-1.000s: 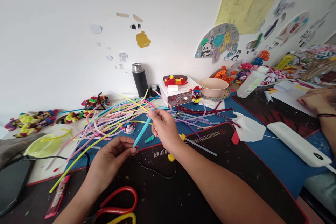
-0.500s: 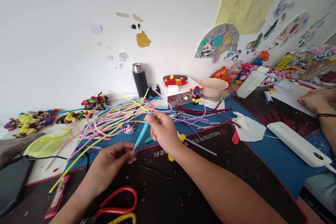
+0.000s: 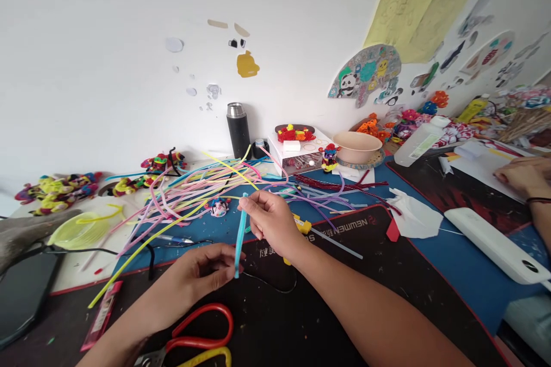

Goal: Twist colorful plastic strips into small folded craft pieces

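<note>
My right hand (image 3: 270, 219) pinches the upper end of a light-blue pipe cleaner (image 3: 240, 235), which looks doubled over into a short strip. It hangs almost upright above the black desk mat. At its lower end, my left hand (image 3: 206, 271) has thumb and fingers curled together against the strip. Below my hands lie scissors (image 3: 200, 344) with one red and one yellow handle, cut off by the frame edge. A yellow glue gun (image 3: 301, 223) is partly hidden behind my right hand.
Pink, yellow and purple pipe cleaners (image 3: 189, 195) are heaped behind my hands. A black thermos (image 3: 239, 132), a white box (image 3: 279, 152) and a beige bowl (image 3: 356, 146) stand by the wall. To the right are a white power strip (image 3: 495, 246) and another person's hand (image 3: 523, 175).
The light-blue strip has swung from slanted to nearly upright. My left hand has moved down and right along with its lower end. The view has shifted slightly left.
</note>
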`<action>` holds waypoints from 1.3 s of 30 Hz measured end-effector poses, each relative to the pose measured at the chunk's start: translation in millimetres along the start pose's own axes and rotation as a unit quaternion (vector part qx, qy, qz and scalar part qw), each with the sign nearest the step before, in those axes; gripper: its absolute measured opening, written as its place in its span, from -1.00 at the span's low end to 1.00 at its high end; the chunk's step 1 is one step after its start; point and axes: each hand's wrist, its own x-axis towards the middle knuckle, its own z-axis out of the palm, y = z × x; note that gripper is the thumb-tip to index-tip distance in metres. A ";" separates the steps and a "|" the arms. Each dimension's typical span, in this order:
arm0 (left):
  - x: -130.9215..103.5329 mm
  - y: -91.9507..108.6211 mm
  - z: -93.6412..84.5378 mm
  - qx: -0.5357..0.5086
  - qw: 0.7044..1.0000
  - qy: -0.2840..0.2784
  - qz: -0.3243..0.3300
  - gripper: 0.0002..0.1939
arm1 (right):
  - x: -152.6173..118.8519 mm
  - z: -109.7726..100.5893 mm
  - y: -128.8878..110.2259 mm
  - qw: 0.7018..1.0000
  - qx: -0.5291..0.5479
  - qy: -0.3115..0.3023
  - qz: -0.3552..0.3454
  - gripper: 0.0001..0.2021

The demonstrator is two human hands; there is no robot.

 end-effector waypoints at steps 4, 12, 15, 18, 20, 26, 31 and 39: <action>-1.0 9.3 2.8 -0.062 0.998 0.002 0.005 -0.50 | -5.3 4.7 3.2 0.999 -0.014 -0.030 0.020 -0.56; 6.0 -3.2 10.5 -0.111 0.991 0.068 -0.005 -0.56 | -18.2 12.7 7.5 0.992 -0.063 -0.101 0.038 -0.61; 5.9 -8.9 10.8 -0.114 0.992 0.055 -0.011 -0.61 | -19.2 11.6 11.2 0.990 -0.070 -0.116 0.038 -0.65; 5.9 -10.2 9.7 -0.111 0.993 0.044 -0.014 -0.62 | -18.5 10.8 12.1 0.990 -0.071 -0.120 0.031 -0.64; 5.8 -9.7 8.5 -0.106 0.993 0.043 -0.017 -0.61 | -17.7 10.7 11.9 0.991 -0.071 -0.113 0.027 -0.61; 5.6 -5.9 5.7 -0.120 0.989 0.082 -0.001 -0.55 | -18.0 11.2 12.9 0.990 -0.071 -0.119 0.027 -0.58; 3.9 -5.9 3.5 -0.120 0.987 0.109 0.012 -0.62 | -18.9 11.3 13.9 0.989 -0.060 -0.135 0.028 -0.63; 5.0 -10.9 1.4 -0.137 0.985 0.108 0.000 -0.63 | -18.2 12.0 15.1 0.992 -0.054 -0.113 0.025 -0.66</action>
